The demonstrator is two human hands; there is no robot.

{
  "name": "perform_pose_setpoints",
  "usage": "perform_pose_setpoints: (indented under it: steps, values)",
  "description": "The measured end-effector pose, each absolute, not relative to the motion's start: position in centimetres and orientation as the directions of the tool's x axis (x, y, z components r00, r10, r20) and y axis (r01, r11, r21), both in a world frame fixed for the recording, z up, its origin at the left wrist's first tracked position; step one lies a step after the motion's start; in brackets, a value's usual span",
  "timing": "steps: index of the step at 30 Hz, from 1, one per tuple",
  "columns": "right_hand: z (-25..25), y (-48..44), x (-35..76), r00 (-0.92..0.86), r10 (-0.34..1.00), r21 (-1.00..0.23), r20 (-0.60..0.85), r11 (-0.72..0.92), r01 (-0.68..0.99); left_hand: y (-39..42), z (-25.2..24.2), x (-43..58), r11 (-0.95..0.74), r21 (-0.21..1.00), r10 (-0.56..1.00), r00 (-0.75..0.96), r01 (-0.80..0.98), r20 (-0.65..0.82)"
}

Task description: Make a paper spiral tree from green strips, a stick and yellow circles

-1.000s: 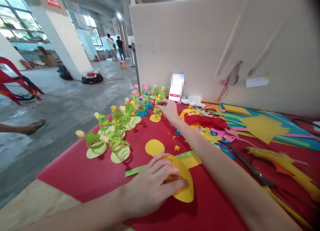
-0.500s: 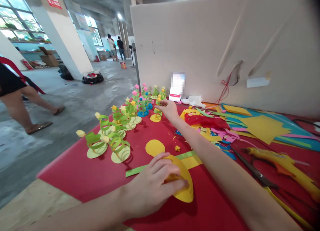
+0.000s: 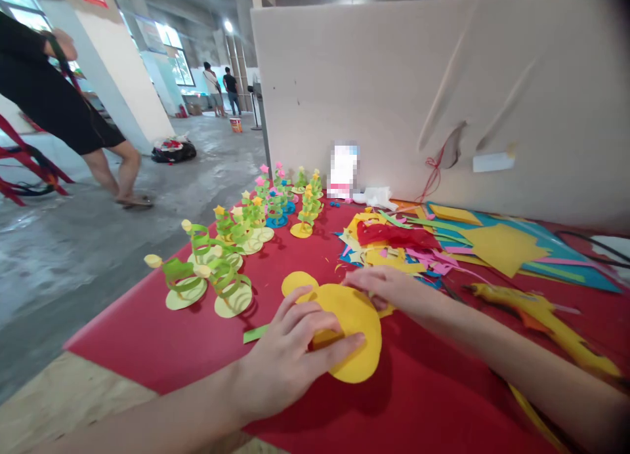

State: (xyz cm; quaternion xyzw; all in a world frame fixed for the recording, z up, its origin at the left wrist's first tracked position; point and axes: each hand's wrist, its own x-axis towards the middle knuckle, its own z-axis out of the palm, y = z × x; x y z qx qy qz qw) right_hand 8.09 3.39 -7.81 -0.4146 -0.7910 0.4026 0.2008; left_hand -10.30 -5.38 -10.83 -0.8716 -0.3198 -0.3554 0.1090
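While I watch through the head camera, the left hand [image 3: 295, 355] is nearest to me. It lies curved over the yellow paper disc [image 3: 357, 349], fingers on top and thumb stretched along it, and it grips the near part of the disc, which lifts a little under the fingers. The disc lies on the red table cover [image 3: 162, 336], in front of me and slightly to the right.

What is new is the right hand [image 3: 388, 290]. Half a second ago it was far out at the small spiral tree with the yellow base [image 3: 305, 214]. Now it has let that tree go and come back to the disc. It lies open, with the fingers stretched and the tips touching the far edge of the disc. So both hands are now on the same sheet, and the tree stands free by itself.

Just beyond the disc are a smaller yellow circle [image 3: 295, 283] and a green paper strip [image 3: 254, 334]. To the left stand the green spiral trees [image 3: 229, 287], and to the right lies the yellow glue gun [image 3: 536, 313]. Further away is the heap of paper scraps [image 3: 394, 244], and on the floor at far left a person [image 3: 59, 100] walks past.
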Motion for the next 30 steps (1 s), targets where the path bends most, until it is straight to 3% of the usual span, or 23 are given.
perform_pose_setpoints:
  steps: [3,7,11,16,20,23,26,28,30]
  values:
    - [-7.8,1.4,10.2,-0.562,0.826,-0.768,-0.027,0.343,0.541,-5.3,-10.8,-10.5,-0.764,0.003,0.467,0.55,0.645,0.693]
    - [-6.4,4.1,13.7,-0.274,0.944,-0.678,0.183,0.323,0.66,-5.1,-10.7,-10.8,-0.773,0.042,0.495,0.559,0.633,0.665]
    - [-4.8,7.3,17.4,-0.077,0.947,-0.622,0.313,0.266,0.736,-5.0,-11.2,-10.9,-0.745,0.139,0.592,0.552,0.652,0.587]
    - [-4.5,7.7,19.4,-0.004,0.945,-0.662,0.328,0.232,0.713,-4.4,-12.0,-11.1,-0.582,0.264,0.778,0.431,0.769,0.458]
    - [-4.2,6.8,19.4,-0.029,0.958,-0.738,0.285,0.239,0.631,-3.8,-11.9,-11.0,-0.582,0.36,0.802,0.442,0.729,0.402]
    - [-4.2,5.3,18.3,-0.111,0.97,-0.818,0.216,0.242,0.522,-3.8,-10.9,-9.8,-0.517,0.601,0.856,0.395,0.61,0.335]
    - [-4.6,3.4,16.5,-0.222,0.964,-0.893,0.144,0.223,0.39,-3.5,-9.1,-7.3,-0.247,0.926,0.938,0.309,0.286,0.155]
    - [-5.0,2.3,15.5,-0.268,0.956,-0.923,0.117,0.204,0.327,-3.0,-7.8,-5.5,-0.141,0.989,0.941,0.315,0.04,0.122]
    - [-5.3,1.5,14.9,-0.287,0.952,-0.942,0.102,0.185,0.279,-2.2,-6.8,-4.0,-0.063,0.996,0.943,0.324,-0.058,0.079]
